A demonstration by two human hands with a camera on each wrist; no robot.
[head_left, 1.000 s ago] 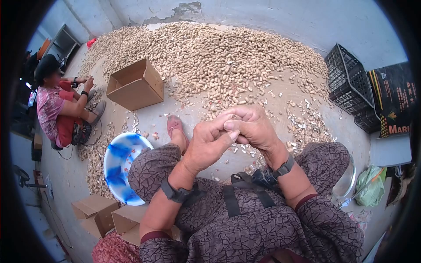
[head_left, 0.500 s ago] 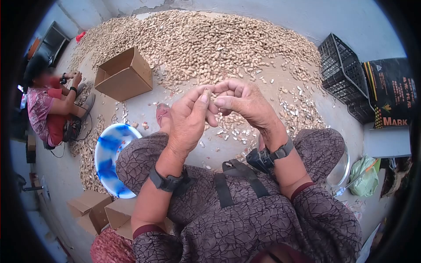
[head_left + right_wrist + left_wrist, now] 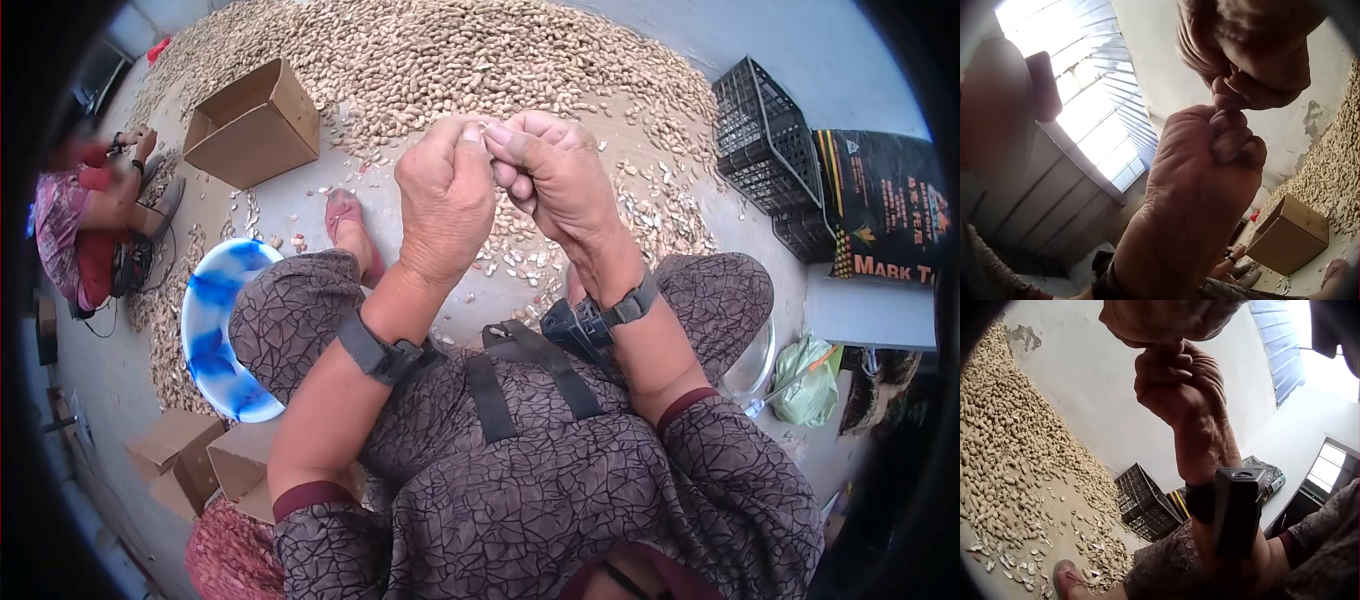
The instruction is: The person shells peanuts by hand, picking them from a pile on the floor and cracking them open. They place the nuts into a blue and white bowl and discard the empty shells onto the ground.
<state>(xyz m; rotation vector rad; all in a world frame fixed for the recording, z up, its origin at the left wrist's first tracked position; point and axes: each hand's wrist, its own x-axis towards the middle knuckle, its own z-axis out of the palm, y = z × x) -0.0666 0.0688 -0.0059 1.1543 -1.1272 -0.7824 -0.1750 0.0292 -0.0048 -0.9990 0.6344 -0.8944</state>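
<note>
Both hands are raised together in front of me in the head view. My left hand (image 3: 468,135) and right hand (image 3: 503,140) meet at the fingertips and pinch a small pale peanut (image 3: 483,126), mostly hidden by the fingers. The left wrist view shows the right hand (image 3: 1169,359) with fingers curled against the left hand (image 3: 1160,322) above it. In the right wrist view the left hand (image 3: 1219,134) is bunched up, touching the right hand's fingers (image 3: 1235,87). Each wrist carries a strapped camera.
A wide peanut pile (image 3: 480,60) covers the floor ahead, with empty shells (image 3: 665,225) nearer. Around me are a cardboard box (image 3: 250,125), a blue-white bowl (image 3: 212,330), a black crate (image 3: 765,150), a metal bowl (image 3: 762,365) and another seated person (image 3: 80,220).
Both hands have risen from knee height toward my face while staying joined at the fingertips. The floor and boxes have shifted in view as my head tilted.
</note>
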